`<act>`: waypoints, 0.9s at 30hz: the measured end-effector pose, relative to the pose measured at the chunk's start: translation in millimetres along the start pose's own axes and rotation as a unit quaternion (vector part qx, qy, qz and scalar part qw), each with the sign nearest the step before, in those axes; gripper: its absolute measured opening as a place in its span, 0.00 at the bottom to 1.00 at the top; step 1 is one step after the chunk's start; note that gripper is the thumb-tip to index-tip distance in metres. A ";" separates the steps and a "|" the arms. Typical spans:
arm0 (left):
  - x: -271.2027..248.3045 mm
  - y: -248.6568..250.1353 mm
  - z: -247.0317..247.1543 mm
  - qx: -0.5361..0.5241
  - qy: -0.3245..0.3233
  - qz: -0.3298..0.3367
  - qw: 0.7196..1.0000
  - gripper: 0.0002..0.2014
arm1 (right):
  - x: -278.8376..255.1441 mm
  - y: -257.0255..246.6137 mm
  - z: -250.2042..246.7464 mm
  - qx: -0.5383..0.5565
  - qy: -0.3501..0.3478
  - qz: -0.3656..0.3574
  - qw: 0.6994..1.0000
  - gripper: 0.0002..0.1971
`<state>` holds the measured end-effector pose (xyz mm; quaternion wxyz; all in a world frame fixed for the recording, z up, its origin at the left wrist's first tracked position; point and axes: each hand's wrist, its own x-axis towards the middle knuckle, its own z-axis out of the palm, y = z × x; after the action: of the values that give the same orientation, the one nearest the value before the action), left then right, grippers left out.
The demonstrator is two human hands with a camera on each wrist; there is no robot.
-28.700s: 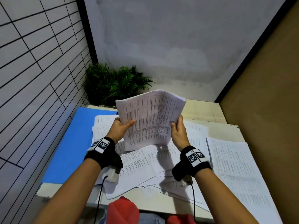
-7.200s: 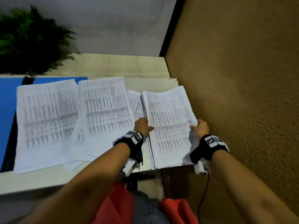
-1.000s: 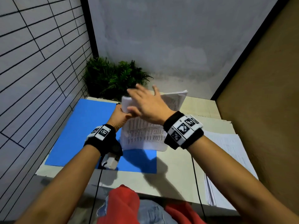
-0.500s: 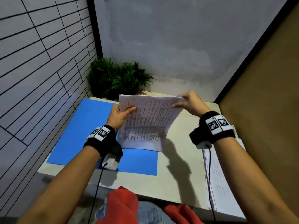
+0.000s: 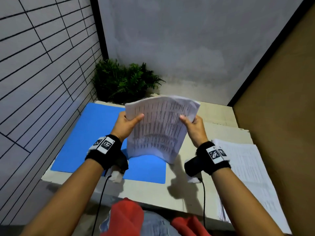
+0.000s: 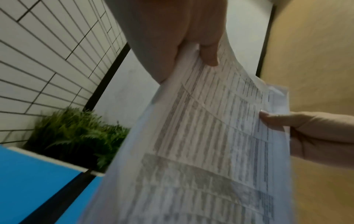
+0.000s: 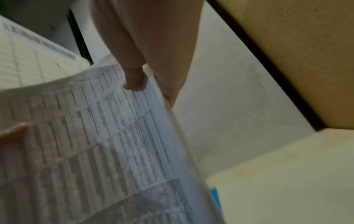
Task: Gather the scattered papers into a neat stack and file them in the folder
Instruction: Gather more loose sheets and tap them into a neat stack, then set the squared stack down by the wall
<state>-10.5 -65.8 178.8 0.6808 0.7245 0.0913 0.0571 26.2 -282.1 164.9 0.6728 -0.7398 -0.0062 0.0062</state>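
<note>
I hold a sheaf of printed papers (image 5: 158,126) upright above the open blue folder (image 5: 88,137), its lower edge resting on the folder. My left hand (image 5: 127,124) grips the sheaf's left edge, thumb on the front. My right hand (image 5: 194,124) grips the right edge the same way. The left wrist view shows the papers (image 6: 206,144) pinched under my left thumb (image 6: 208,51), with the right hand (image 6: 306,130) at the far side. The right wrist view shows the printed sheets (image 7: 99,145) with my right thumb (image 7: 134,78) on top.
A second stack of printed papers (image 5: 247,176) lies at the table's right edge beside a brown wall (image 5: 281,99). A green plant (image 5: 124,82) stands in the far left corner. A tiled wall (image 5: 42,74) borders the left of the pale table (image 5: 150,189).
My right hand has slid from the sheaf's top edge down to its right side. The papers now stand more upright and bowed between both hands.
</note>
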 end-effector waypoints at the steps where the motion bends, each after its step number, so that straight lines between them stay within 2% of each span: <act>1: 0.5 -6.9 -0.3 0.000 -0.002 -0.026 1.000 0.08 | -3.7 8.5 1.8 -0.005 0.001 0.021 1.000 0.09; 3: 2.6 -12.8 -1.0 -0.009 -0.009 -0.051 0.999 0.11 | -8.0 16.4 2.9 0.000 0.010 0.042 0.999 0.10; 5: 8.2 -15.7 -3.7 -0.006 -0.007 -0.050 0.999 0.29 | -7.2 16.1 1.3 0.012 0.019 0.043 0.999 0.09; 6: 10.3 -18.5 -5.2 -0.006 -0.001 -0.051 0.999 0.34 | -7.1 16.9 0.8 0.019 0.021 0.043 0.999 0.09; 7: 11.1 -21.8 -5.4 -0.008 0.005 -0.057 0.998 0.35 | -7.7 19.3 1.1 0.021 0.022 0.047 0.998 0.09; 11: 0.7 -38.6 3.9 0.023 -0.004 -0.094 0.995 0.17 | -13.8 53.2 12.2 -0.080 -0.009 0.114 0.990 0.13; 13: -1.8 -44.8 9.1 0.036 -0.018 -0.094 0.995 0.16 | -16.0 66.1 14.8 -0.125 -0.002 0.130 0.984 0.13; 16: 0.6 -30.9 22.2 0.018 -0.021 -0.071 0.997 0.17 | -16.1 57.9 -1.3 -0.074 0.055 0.106 0.990 0.09; 19: 5.8 -17.7 53.0 0.007 -0.059 -0.013 0.998 0.14 | -17.7 39.4 -44.6 -0.046 0.099 0.095 0.989 0.07; 21: 4.3 -18.6 82.2 0.005 -0.090 0.000 0.996 0.11 | -23.5 31.6 -84.8 -0.042 0.137 0.101 0.985 0.09; 24: -5.0 -37.2 135.4 0.014 -0.155 -0.044 0.987 0.12 | -42.0 29.3 -147.4 -0.055 0.175 0.115 0.976 0.11; 27: -22.3 -62.3 194.7 0.048 -0.195 -0.096 0.975 0.15 | -62.2 46.8 -203.6 -0.085 0.204 0.174 0.960 0.12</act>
<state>4.6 -257.0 104.7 0.6526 0.7411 0.0279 -0.1554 -32.4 -490.3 137.7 0.5826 -0.7697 0.2594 -0.0291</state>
